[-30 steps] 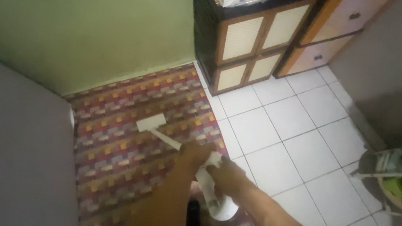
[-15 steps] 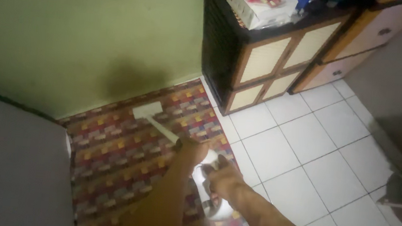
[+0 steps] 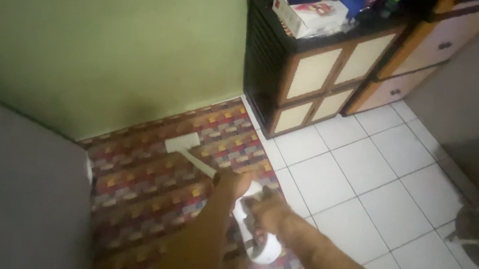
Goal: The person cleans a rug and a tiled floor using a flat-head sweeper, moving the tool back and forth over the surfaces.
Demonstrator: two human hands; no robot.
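Since 0.5 s ago the flat white nozzle head (image 3: 182,143) has slid a bit back toward the person along the multicoloured block-patterned floor mat (image 3: 150,184), away from the green painted wall (image 3: 104,44); view has tilted slightly, hands barely shifted. The thing in hand is a white plastic handheld vacuum cleaner (image 3: 254,232) w/ a slim white tube running fwd-left to the nozzle, which sits flat on the mat near the wall edge. Left hand (image 3: 231,183) is wrapped closed round the tube just ahead of the body; right hand (image 3: 265,209) is closed on the handle part just behind it, the two hands almost touching. Exact finger placement is blurred, can't tell more than that both grips look shut. Both forearms reach fwd and down from the lower edge of the view, left arm straighter, right arm coming in at an angle from the right. To do the stroke well, I'd judge: keep nozzle flat on the mat, even pressure, straight overlapping passes, left hand steering, right hand carrying the weight; ease off near the mat's edge by the white tiled floor (image 3: 361,178) so it doesn't lift or bunch. Dark wood cabinet with cream panel doors (image 3: 312,83) stands well apart, beyond the mat's far right corner.
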